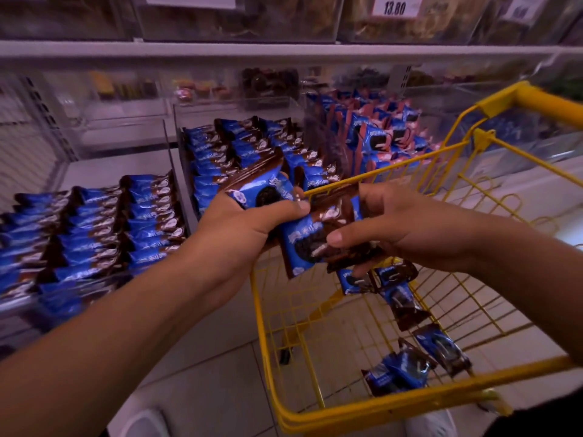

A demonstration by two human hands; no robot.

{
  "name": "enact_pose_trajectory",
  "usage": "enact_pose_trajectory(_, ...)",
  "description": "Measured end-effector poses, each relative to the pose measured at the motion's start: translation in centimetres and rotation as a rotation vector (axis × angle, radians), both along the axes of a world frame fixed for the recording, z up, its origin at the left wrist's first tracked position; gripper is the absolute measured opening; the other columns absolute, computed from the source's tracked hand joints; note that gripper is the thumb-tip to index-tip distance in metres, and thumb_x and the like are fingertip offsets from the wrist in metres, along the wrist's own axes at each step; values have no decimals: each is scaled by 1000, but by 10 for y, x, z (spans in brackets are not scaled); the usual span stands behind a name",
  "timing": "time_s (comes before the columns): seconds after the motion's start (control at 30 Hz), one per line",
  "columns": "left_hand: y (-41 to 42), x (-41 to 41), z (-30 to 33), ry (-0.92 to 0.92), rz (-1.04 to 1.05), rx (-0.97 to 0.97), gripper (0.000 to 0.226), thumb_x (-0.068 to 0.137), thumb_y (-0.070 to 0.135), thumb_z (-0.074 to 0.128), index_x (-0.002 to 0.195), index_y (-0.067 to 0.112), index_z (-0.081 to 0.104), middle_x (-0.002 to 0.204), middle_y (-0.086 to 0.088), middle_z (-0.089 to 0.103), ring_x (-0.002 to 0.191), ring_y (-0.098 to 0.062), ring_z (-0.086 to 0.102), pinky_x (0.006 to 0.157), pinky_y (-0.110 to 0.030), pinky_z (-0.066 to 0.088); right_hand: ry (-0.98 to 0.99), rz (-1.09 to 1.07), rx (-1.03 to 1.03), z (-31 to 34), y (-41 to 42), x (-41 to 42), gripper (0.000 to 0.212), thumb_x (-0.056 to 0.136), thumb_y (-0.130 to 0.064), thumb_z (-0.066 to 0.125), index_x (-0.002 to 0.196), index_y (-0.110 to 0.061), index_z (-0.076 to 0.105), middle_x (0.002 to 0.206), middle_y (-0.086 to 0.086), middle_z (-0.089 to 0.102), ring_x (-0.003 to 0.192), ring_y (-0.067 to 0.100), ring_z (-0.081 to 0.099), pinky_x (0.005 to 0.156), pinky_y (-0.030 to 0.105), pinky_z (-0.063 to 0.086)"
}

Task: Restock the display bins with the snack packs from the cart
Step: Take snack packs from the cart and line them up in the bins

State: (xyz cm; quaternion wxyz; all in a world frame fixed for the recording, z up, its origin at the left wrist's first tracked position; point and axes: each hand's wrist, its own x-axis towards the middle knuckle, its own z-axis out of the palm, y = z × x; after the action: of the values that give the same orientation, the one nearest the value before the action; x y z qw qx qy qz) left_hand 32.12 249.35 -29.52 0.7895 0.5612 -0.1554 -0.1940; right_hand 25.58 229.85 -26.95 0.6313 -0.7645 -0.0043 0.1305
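Gripping blue cookie packs (pixel 303 244) above the yellow cart (pixel 331 408), left hand (pixel 249 222) and right hand (pixel 407 228) both have fingers curled tight around a bunch.

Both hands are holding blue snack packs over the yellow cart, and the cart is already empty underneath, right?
Not quite. Both the left hand and right hand do hold blue snack packs over the yellow cart, but the head view shows the cart is not empty: several loose packs lie on its floor.

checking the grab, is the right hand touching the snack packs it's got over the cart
Touching. The head view shows the right hand with its thumb pressed on the snack packs.
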Motion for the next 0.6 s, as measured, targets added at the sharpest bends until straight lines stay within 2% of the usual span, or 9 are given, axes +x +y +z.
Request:
enact_pose_trajectory(0.1, -1, 2, 6, 61, -13, -69, 27, 68, 29, 77, 90, 13, 76, 97, -6, 76, 92, -24, 74, 73, -36, 59, 12, -42, 120, 3, 2, 0, 27, 75, -20, 79, 101, -28, 74, 108, 9, 76, 92, 24, 75, 59, 30, 59)
enact_pose_trajectory(0.17, 2, 7, 9, 140, 6, -110, 35, 69, 36, 77, 95, 13, 75, 104, -8, 75, 98, -25, 72, 77, -40, 59, 31, -99, 234, 6, 0, 1, 26, 75, -22, 79, 101, -26, 75, 105, 7, 76, 88, 22, 75, 58, 29, 58)
enact_pose_trajectory(0.23, 5, 8, 8, 126, -12, -114, 33, 67, 37, 81, 94, 18, 78, 106, -5, 75, 96, -20, 72, 73, -33, 59, 73, -156, 364, 9, -2, 2, 33, 76, -26, 76, 108, -19, 72, 102, 6, 74, 90, 23, 73, 58, 29, 57)
enact_pose_trajectory(0.3, 5, 3, 4, 15, -73, -83, 36, 65, 28, 83, 99, 20, 77, 107, -2, 75, 98, -16, 72, 74, -26, 57, 114, -185, 444, 9, -1, 1, 36, 77, -29, 76, 110, -16, 71, 101, 8, 73, 91, 24, 72, 58, 28, 58)
enact_pose_trajectory(0.37, 2, -4, -1, -71, -138, -75, 45, 69, 16, 80, 113, 14, 71, 114, -5, 74, 106, -19, 70, 84, -28, 57, 128, -164, 423, 7, 4, 0, 38, 75, -32, 78, 110, -16, 72, 102, 10, 74, 92, 25, 73, 57, 26, 57)
enact_pose_trajectory(0.43, -2, -7, -3, -93, -167, -83, 44, 75, 12, 76, 119, 8, 68, 117, -9, 72, 111, -22, 68, 92, -34, 55, 112, -138, 354, 4, 8, -1, 39, 73, -35, 79, 107, -18, 75, 99, 9, 75, 89, 23, 75, 55, 24, 56)
enact_pose_trajectory(0.5, -3, -6, -3, -90, -162, -94, 45, 78, 11, 74, 122, 7, 66, 118, -10, 71, 111, -24, 68, 92, -36, 55, 78, -144, 297, 3, 11, -2, 37, 70, -37, 78, 104, -21, 75, 95, 4, 75, 84, 18, 75, 55, 22, 56)
enact_pose_trajectory(0.6, -2, -1, -1, -139, -129, -51, 45, 77, 15, 77, 120, 13, 67, 116, -7, 73, 107, -24, 70, 86, -34, 58, 17, -173, 244, 8, 12, -3, 43, 71, -34, 76, 110, -19, 69, 95, 2, 76, 82, 15, 74, 55, 22, 55)
